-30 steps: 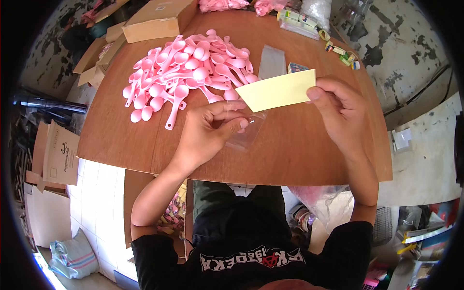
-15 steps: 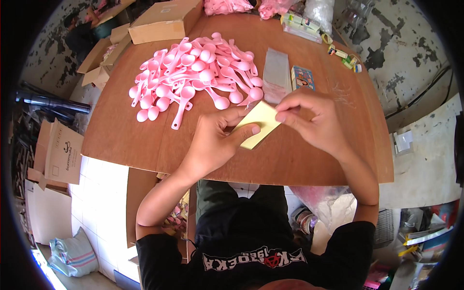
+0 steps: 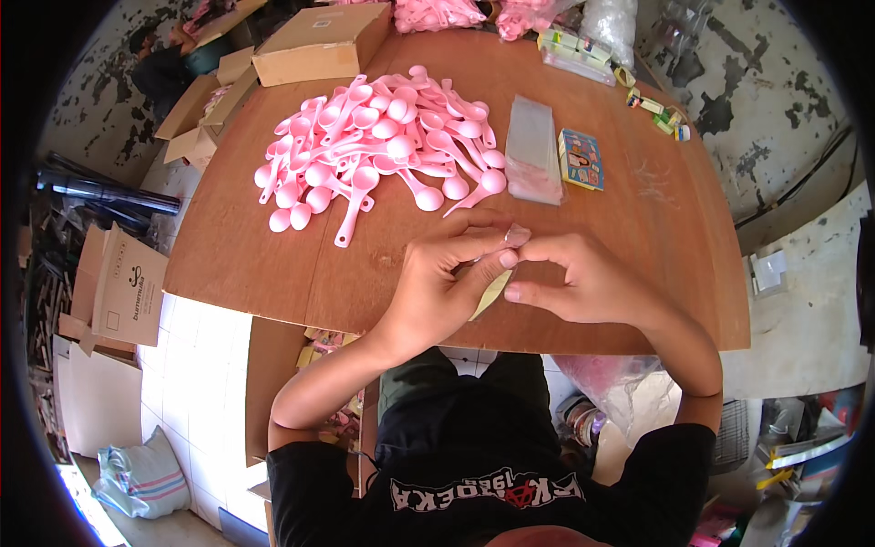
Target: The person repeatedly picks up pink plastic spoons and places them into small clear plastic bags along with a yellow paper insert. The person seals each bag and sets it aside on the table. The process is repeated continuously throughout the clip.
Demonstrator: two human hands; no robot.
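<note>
showing only partly; yellow card (image 3: pixel 493 293)

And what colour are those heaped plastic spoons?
The plastic spoons are pink, clearest in the head view.

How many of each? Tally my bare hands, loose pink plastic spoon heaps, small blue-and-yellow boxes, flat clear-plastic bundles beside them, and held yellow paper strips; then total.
Bare left hand and right hand: 2
Heap of pink plastic spoons: 1
Small blue-and-yellow box: 1
Flat clear-plastic bundle beside it: 1
Held yellow paper strip: 1
Total: 6
</note>
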